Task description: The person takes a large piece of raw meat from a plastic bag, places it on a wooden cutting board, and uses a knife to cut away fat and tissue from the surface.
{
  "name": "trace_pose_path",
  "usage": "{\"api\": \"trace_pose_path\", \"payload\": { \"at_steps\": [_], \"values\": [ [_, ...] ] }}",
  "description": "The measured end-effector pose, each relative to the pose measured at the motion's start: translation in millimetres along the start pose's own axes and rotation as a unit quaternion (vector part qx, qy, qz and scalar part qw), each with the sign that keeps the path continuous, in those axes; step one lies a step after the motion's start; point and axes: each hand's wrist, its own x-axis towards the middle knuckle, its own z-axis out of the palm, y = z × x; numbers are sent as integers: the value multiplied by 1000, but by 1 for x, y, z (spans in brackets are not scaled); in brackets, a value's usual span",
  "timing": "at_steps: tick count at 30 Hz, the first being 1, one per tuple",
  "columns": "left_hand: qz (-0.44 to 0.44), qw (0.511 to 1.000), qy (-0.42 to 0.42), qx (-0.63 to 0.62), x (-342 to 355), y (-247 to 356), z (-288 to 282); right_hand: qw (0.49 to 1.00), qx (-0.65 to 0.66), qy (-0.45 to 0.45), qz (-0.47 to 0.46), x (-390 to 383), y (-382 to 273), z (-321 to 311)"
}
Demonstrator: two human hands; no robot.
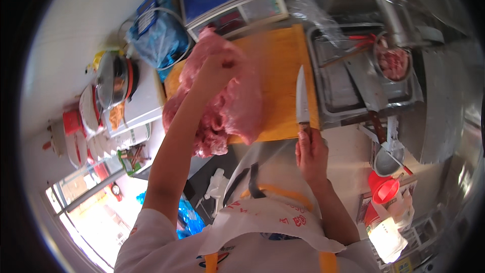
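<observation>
The left hand [221, 63] is raised over the orange cutting board [283, 60], fingers clamped in a large slab of raw pink meat [227, 101]. The slab hangs from that grip and drapes down over the left part of the board, its lower folds reaching past the near edge. The right hand [310, 154] is closed round the handle of a knife [302, 98] at the board's near right corner. The blade points away from the person and lies over the right part of the board, clear of the meat.

Containers observed: a metal tray [336, 91] stands just right of the board; its contents cannot be made out. Beyond it, a round metal bowl [393, 63] holds pink minced meat beneath the spout of a grinder [391, 12]. A red funnel [385, 188] sits near the right hand. A blue plastic bag [159, 38] lies left of a weighing scale [230, 0] at the far edge of the board; what is in the bag is not visible. A lidded metal pot [113, 78] stands further left on a white surface. The person wears a white apron [268, 217] with orange straps.
</observation>
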Motion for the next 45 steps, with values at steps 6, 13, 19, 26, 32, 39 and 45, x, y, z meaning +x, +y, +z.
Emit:
{"api": "trace_pose_path", "payload": {
  "at_steps": [6,13,19,26,32,39,45],
  "values": [
    [28,969,-149,-197,1,109,127,995,30,70,64,-28,4,-41],
    [114,956,10,-271,101,198,295,989,17,133,65,-56,39,-70],
    [110,991,24,-79,83,184,275,989,19,134,64,-54,40,-85],
    [195,906,185,326,3,71,140,984,112,112,85,-43,10,-95],
    [-4,925,99,368,-15,8,52,995,57,42,77,-24,-5,-69],
    [-31,979,186,80,-11,-32,6,1000,20,2,20,0,-2,-43],
    [4,987,156,36,-38,-39,-21,998,21,-27,45,6,-15,-4]
  ]
}}
